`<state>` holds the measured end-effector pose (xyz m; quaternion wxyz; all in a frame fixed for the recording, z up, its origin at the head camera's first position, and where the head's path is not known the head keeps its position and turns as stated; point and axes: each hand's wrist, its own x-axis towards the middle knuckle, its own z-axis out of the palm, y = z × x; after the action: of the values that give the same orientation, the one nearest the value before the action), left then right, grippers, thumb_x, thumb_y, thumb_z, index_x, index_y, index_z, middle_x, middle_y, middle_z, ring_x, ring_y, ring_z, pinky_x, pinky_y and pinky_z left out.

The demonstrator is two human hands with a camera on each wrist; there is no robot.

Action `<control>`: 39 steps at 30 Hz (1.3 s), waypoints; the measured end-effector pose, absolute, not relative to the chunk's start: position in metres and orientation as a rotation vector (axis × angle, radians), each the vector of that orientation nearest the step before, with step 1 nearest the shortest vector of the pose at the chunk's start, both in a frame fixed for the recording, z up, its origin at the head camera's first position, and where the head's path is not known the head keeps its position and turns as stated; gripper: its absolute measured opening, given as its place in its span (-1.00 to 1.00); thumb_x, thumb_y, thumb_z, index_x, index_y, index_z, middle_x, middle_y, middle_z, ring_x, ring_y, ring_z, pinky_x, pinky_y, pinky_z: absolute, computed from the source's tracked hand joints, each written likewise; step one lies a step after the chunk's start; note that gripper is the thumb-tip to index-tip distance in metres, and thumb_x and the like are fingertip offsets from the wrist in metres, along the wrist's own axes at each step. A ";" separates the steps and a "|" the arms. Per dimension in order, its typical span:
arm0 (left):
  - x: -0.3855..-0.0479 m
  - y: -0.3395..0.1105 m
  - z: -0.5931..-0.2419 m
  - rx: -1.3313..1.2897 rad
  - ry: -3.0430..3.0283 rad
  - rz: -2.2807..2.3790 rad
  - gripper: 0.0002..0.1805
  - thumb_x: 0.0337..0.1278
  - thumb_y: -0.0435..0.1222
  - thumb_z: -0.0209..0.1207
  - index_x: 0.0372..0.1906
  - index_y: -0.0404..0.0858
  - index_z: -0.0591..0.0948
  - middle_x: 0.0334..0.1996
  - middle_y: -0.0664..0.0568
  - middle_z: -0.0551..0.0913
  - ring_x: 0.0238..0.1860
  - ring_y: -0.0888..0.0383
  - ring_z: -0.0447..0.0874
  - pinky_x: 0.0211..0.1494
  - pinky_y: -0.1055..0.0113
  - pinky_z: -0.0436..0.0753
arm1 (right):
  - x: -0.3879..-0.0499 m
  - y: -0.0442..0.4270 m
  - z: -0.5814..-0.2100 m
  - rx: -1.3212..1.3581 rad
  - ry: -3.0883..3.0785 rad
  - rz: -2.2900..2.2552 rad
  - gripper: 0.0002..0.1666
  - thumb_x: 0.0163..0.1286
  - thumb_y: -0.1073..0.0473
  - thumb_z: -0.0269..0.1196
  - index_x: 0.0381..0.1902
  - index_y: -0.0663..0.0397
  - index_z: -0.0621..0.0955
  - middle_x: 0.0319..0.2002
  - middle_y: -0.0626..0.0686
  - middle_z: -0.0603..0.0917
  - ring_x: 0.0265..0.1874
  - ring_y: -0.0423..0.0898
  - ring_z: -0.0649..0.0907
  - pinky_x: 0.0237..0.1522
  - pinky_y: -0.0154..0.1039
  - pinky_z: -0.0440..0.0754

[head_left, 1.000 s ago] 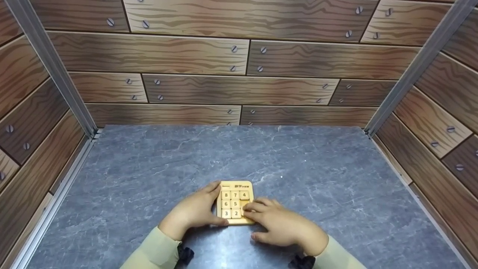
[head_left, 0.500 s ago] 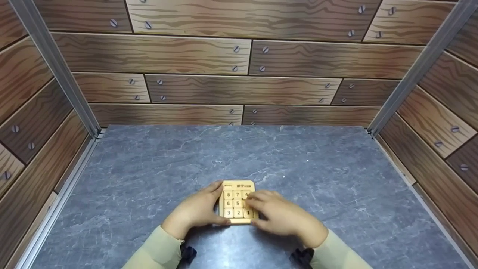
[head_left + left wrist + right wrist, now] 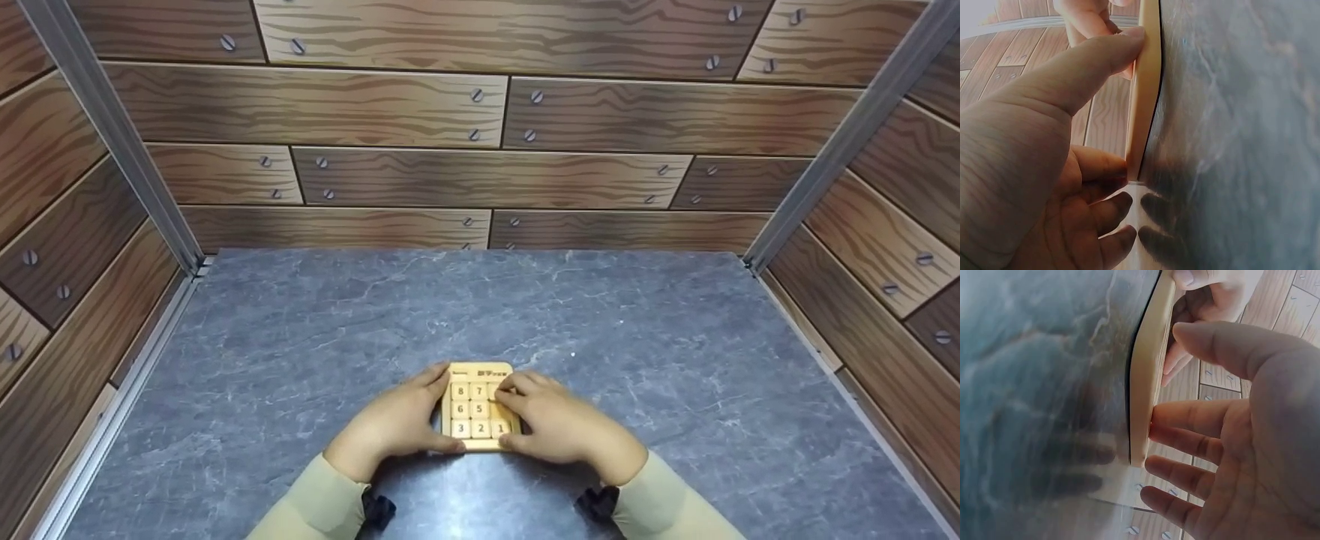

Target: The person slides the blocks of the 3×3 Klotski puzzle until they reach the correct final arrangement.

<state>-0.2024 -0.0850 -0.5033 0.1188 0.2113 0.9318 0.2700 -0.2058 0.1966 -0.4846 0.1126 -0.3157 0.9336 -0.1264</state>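
Left sleeve point(image 3: 315, 496): cut off by the lower edge of the head view.
Left hand point(image 3: 390, 420): the number board point(image 3: 480, 445) is gripped at its left side, thumb at the near edge and index finger at the far corner — presumably so that the frame is steadied. The remaining fingers are hidden from above, but are shown bent in the left wrist view.
Number board: laid flat on the grey table point(image 3: 337, 322) between the hands, its left and middle columns read as 8-6-3 and 7-5-2, far to near.
Right column: tile 1 point(image 3: 499, 428) is seated nearest; a bare slot point(image 3: 500, 409) is seen above it; the numeral on the far tile point(image 3: 493, 391) is covered by fingertips and cannot be read.
Right hand point(image 3: 566, 424): not closed; its fingers are extended, tips rested on the far tile — probably so that it can be pressed sideways. The thumb is placed by the near right corner; whether contact is made cannot be told.
Right sleeve point(image 3: 675, 499): likewise cropped.
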 end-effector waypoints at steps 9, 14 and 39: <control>-0.203 -0.085 -0.504 0.612 2.721 0.796 0.39 0.01 0.23 0.67 0.80 -0.33 0.24 0.85 -0.21 0.17 0.77 -0.35 0.31 0.82 -0.27 0.39 | -0.197 0.195 -0.472 -0.973 2.683 -0.348 -0.12 0.49 -0.30 0.45 0.55 0.13 0.65 0.45 0.04 0.65 0.60 0.17 0.55 0.72 0.28 0.49; -0.204 -0.086 -0.505 0.622 2.727 0.792 0.40 -0.01 0.23 0.68 0.80 -0.33 0.25 0.84 -0.21 0.19 0.79 -0.33 0.29 0.84 -0.25 0.37 | -0.197 0.194 -0.470 -1.007 2.688 -0.361 -0.21 0.49 -0.26 0.45 0.46 0.12 0.73 0.37 0.02 0.70 0.52 0.11 0.61 0.69 0.23 0.53; -0.203 -0.085 -0.503 0.633 2.720 0.780 0.39 0.00 0.21 0.67 0.80 -0.35 0.25 0.83 -0.23 0.21 0.77 -0.35 0.32 0.82 -0.27 0.38 | -0.207 0.197 -0.484 -0.941 2.629 -0.466 -0.08 0.67 -0.40 0.22 0.73 -0.01 0.46 0.81 -0.03 0.34 0.85 0.22 0.21 0.87 0.40 0.10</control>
<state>-0.2035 -0.0847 -0.5029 0.1206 0.2166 0.9312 0.2672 -0.2067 0.1974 -0.4839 0.1548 -0.3286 0.9174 -0.1626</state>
